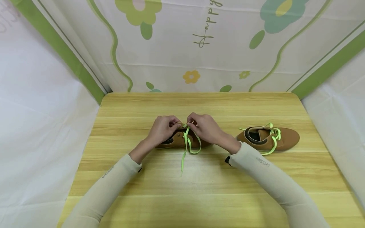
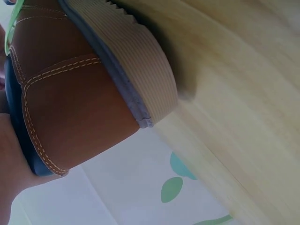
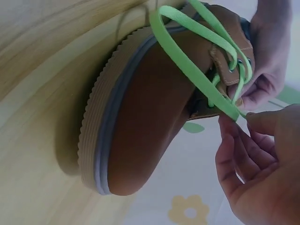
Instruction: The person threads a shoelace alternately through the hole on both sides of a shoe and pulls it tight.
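A brown shoe (image 1: 172,142) with a ribbed tan sole lies under both hands, its toe pointing right. My right hand (image 1: 207,129) pinches a bright green shoelace (image 3: 187,65) between thumb and index finger, just above the eyelets. One loop of the lace hangs over the near side of the shoe, and a loose end trails onto the table. My left hand (image 1: 161,129) holds the shoe's upper by the far eyelet flap, its thumb and fingers bent there. In the left wrist view the shoe's heel (image 2: 75,112) covers most of that hand.
To the right, a second brown shoe (image 1: 286,139) stands on the wooden table (image 1: 199,196), with green laces lying loosely over it. White cloth printed with flowers (image 1: 171,47) hangs behind the table's far edge, and plain white cloth hangs at both sides.
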Demonstrator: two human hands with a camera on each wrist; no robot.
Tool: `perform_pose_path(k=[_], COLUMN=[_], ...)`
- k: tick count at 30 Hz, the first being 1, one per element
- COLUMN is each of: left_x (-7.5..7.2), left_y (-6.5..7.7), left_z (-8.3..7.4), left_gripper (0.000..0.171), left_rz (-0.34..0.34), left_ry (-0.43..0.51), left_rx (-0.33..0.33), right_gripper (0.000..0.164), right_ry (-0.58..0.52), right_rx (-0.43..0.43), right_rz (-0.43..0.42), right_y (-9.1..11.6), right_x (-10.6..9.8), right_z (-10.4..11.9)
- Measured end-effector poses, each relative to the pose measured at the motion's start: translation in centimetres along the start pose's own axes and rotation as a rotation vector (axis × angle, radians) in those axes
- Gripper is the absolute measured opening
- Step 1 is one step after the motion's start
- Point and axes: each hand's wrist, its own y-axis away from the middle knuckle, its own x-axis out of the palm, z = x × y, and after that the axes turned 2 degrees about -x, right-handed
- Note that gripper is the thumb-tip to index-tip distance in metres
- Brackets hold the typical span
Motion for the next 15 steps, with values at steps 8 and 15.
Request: perform_pose_path(k=[8, 15], left_x=[0.2, 0.2], left_y=[0.3, 0.4], left_z=[0.1, 0.0], left_gripper=[0.004, 0.005], left_rz=[-0.026, -0.032], left_ry=[-0.013, -0.036], left_rx=[0.044, 0.068], right_gripper=[0.005, 0.006], right_ry=[-0.129, -0.26], right_rx=[0.054, 0.121], right_rz=[-0.004, -0.025], right_y=[1.0, 2.5], right_x=[-0.8, -1.9], right_z=[-0.5, -1.3])
